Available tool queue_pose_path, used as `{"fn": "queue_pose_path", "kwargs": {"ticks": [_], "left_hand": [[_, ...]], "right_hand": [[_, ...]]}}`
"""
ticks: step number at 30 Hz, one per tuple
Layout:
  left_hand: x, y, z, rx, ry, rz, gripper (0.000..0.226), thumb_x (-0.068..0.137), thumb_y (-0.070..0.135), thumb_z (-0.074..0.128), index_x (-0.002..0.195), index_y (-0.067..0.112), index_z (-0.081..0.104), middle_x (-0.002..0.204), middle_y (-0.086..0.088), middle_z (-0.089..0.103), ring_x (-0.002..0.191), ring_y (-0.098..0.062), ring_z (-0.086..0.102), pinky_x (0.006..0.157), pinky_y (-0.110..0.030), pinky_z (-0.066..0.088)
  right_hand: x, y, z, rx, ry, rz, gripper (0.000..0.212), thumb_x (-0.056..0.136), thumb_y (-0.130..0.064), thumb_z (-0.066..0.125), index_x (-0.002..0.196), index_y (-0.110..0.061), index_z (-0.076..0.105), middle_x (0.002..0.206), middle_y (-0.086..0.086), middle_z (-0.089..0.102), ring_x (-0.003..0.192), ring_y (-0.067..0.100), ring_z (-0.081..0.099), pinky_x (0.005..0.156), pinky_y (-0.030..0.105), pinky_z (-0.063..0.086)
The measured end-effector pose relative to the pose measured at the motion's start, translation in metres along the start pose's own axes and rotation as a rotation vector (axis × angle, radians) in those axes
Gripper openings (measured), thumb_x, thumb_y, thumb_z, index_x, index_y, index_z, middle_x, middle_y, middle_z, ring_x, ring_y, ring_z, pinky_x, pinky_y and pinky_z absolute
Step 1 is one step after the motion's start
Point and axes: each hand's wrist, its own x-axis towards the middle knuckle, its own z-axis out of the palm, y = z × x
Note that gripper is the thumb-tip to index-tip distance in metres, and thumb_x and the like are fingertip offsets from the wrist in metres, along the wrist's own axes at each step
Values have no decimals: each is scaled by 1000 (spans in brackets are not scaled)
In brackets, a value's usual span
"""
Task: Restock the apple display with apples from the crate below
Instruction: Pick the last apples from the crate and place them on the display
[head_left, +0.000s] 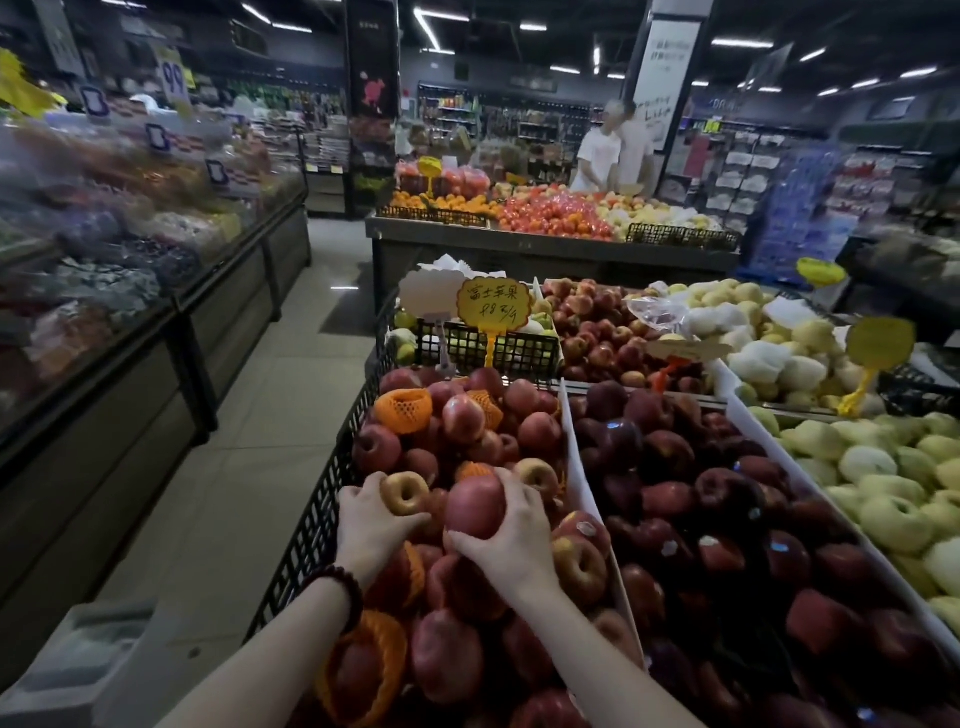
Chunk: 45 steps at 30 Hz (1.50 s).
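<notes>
Hands meet over the apple display (332, 499): right hand (511, 540) has its grip closed around a red apple (475, 506), left hand (369, 519) just beside grips a yellowish apple (405, 493) stem-dimple up.

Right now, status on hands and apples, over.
Left hand grips a yellowish apple. Right hand grips a red apple, over the pile. Nothing in the way.
</notes>
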Motion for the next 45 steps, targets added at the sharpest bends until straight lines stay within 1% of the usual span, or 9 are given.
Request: {"fn": "queue_pose_path", "kwargs": {"ticks": [6, 14, 19, 22, 29, 32, 37, 41, 45], "left_hand": [[39, -43, 0, 9, 46, -37, 61, 62, 27, 85, 115, 16, 56, 111, -15, 45, 92, -27, 52, 90, -31, 42], [52, -81, 8, 132, -265, 29, 73, 83, 16, 62, 147, 25, 27, 137, -11, 54, 120, -28, 55, 101, -31, 43], [47, -78, 17, 118, -338, 65, 65, 90, 8, 47, 149, 24, 24, 153, -6, 33, 135, -25, 41, 111, -31, 33], [45, -75, 15, 128, -325, 48, 57, 92, 13, 47, 146, 22, 30, 149, -7, 41, 131, -25, 45, 108, -31, 37], [26, -60, -8, 142, -395, 6, 16, 91, 27, 51, 105, 28, 58, 101, 1, 65, 80, -9, 61, 59, -13, 42], [2, -46, -21, 158, -401, 29, 12, 87, 29, 54, 79, 38, 52, 90, 8, 65, 78, -10, 62, 62, -17, 45], [-45, 8, -41, 40, -330, 25, 9, 88, 25, 55, 90, 29, 63, 89, 5, 67, 68, -6, 58, 62, -19, 46], [-91, 66, -56, -15, -282, 97, 18, 87, 28, 57, 103, 27, 66, 102, 3, 69, 90, -10, 63, 71, -18, 46], [-138, 112, -66, -102, -220, 142, 19, 87, 19, 57, 102, 19, 69, 96, -2, 71, 86, -21, 68, 79, -36, 56]], "right_hand": [[32, -2, 58, -220, -64, -65, 93, 75, -42, 77, 150, -25, 25, 154, 3, 30, 140, 25, 35, 111, 42, 37], [45, 18, 95, -835, -261, -20, 91, 90, -34, 60, 155, -18, -2, 162, 17, 18, 147, 35, 21, 116, 57, 19], [42, 21, 100, -884, -260, -19, 99, 88, -34, 63, 154, -11, -7, 161, 21, 18, 148, 36, 19, 117, 58, 16], [39, 21, 99, -865, -238, -29, 91, 91, -35, 57, 154, -7, -2, 159, 22, 22, 146, 37, 21, 117, 56, 17], [9, 24, 65, -622, -181, -210, 56, 96, -28, 45, 149, -18, 30, 160, 9, 25, 148, 25, 20, 121, 43, 16], [-16, 25, 39, -410, -164, -230, 47, 94, -30, 47, 140, -19, 46, 149, 2, 43, 139, 18, 37, 116, 30, 31], [-44, 7, -22, 207, 61, 79, 15, 88, -20, 65, 102, -18, 69, 94, -5, 70, 91, 11, 66, 81, 13, 52], [-62, -6, -78, 433, 97, 219, 4, 84, -22, 69, 80, -22, 71, 83, 1, 74, 84, 22, 71, 85, 42, 58], [-89, -18, -140, 553, 124, 184, 11, 87, -14, 65, 80, -20, 70, 85, 7, 73, 82, 25, 70, 79, 42, 59]]}}
